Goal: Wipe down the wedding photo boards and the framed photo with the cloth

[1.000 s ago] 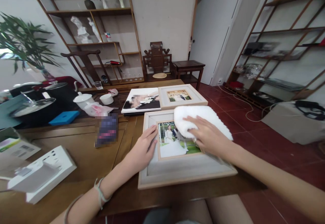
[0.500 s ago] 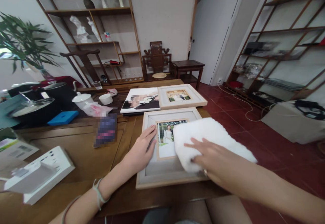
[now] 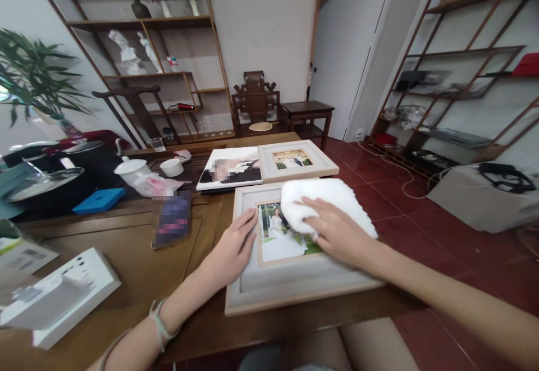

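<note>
A large pale picture frame (image 3: pixel 269 289) with a wedding photo lies flat on the wooden table (image 3: pixel 138 259) in front of me. My left hand (image 3: pixel 231 247) rests open and flat on the frame's left border. My right hand (image 3: pixel 337 233) presses a white fluffy cloth (image 3: pixel 326 197) onto the upper right part of the frame, fingers spread over the cloth. The cloth hides the frame's far right corner and part of the photo.
A smaller framed photo (image 3: pixel 297 160) and an unframed print (image 3: pixel 229 169) lie farther back. To the left are a white box (image 3: pixel 59 295), a blue box (image 3: pixel 99 200), a white teapot (image 3: pixel 132 170), a cup (image 3: pixel 172 166) and dark pots (image 3: pixel 42 174). Red tiled floor (image 3: pixel 421 219) lies right of the table edge.
My right hand slid the cloth down toward the frame's near right side, then back up to the upper right. The left hand stayed on the frame's left border.
</note>
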Demonstrator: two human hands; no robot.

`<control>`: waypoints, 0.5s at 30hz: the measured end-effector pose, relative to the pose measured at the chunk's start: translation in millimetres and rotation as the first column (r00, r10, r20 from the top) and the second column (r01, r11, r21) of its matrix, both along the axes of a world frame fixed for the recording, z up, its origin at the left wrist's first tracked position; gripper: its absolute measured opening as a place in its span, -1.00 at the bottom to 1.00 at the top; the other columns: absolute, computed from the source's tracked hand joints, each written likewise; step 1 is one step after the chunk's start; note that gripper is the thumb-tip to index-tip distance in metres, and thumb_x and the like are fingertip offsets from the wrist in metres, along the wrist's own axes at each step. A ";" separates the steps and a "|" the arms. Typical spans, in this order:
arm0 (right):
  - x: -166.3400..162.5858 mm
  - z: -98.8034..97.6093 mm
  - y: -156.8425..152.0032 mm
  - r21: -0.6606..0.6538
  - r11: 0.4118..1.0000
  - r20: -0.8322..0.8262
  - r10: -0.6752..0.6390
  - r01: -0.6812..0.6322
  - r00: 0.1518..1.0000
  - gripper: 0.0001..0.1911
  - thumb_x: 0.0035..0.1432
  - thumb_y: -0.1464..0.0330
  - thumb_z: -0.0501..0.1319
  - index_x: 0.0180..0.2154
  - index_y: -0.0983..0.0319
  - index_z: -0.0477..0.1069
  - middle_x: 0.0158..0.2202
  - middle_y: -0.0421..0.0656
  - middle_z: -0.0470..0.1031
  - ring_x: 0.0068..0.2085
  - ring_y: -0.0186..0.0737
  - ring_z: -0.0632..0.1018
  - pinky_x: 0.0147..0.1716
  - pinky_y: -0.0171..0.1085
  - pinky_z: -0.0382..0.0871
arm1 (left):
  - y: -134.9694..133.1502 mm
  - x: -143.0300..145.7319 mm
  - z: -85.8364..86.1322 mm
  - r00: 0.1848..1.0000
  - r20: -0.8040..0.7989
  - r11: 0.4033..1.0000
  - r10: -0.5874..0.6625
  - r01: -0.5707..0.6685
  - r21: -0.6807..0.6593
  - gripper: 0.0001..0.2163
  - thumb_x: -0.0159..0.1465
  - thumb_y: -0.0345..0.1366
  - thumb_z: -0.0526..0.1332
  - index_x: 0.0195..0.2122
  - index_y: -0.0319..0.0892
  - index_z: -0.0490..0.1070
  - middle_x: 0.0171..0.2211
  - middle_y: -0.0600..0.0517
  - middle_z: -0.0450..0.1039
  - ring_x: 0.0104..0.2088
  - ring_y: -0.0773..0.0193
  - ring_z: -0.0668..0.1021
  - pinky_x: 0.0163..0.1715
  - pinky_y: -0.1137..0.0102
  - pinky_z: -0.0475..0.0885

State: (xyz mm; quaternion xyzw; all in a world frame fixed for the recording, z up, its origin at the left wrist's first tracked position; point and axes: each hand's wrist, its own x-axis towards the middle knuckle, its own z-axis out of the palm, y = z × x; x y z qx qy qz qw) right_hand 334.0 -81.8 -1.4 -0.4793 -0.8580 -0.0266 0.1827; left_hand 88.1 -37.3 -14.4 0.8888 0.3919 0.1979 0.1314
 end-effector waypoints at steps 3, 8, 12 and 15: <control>6.3 2.0 35.5 0.050 0.999 -0.003 0.007 -0.007 1.000 -0.56 -0.08 0.64 0.03 -0.12 0.33 0.40 0.14 0.06 0.23 0.19 0.02 0.18 0.13 0.05 0.06 | 0.3 0.0 0.2 1.000 0.010 1.000 0.006 -0.006 -0.002 -0.60 0.29 -0.29 -0.07 0.10 -0.34 0.24 0.18 -0.18 0.17 0.19 0.11 0.22 0.16 0.18 0.15; 1.9 3.1 50.5 -0.040 0.998 0.078 0.056 -0.053 0.995 -0.53 -0.08 0.66 0.01 -0.11 0.32 0.39 0.15 0.05 0.22 0.21 0.06 0.12 0.11 0.13 0.03 | 0.0 0.1 0.3 0.999 0.041 1.000 0.010 -0.011 0.007 -0.61 0.29 -0.30 -0.06 0.09 -0.31 0.26 0.16 -0.16 0.20 0.17 0.11 0.24 0.15 0.17 0.17; -2.1 12.0 9.2 -0.159 0.977 0.111 0.162 -0.143 0.981 -0.62 -0.06 0.63 0.04 -0.19 0.32 0.43 0.14 0.06 0.23 0.20 0.02 0.15 0.13 0.05 0.04 | -0.6 0.6 0.4 1.000 0.029 1.000 0.010 -0.011 0.020 -0.61 0.29 -0.32 -0.06 0.10 -0.33 0.25 0.16 -0.18 0.20 0.17 0.11 0.24 0.15 0.17 0.17; -5.6 28.3 -38.7 -0.274 0.946 0.092 0.204 -0.172 0.975 -0.64 -0.08 0.64 0.04 -0.25 0.30 0.44 0.12 0.04 0.27 0.19 -0.06 0.18 0.14 -0.03 0.07 | -0.2 0.9 -1.0 1.000 0.013 1.000 0.016 -0.016 0.021 -0.61 0.29 -0.32 -0.08 0.09 -0.36 0.25 0.16 -0.19 0.20 0.18 0.11 0.24 0.15 0.17 0.17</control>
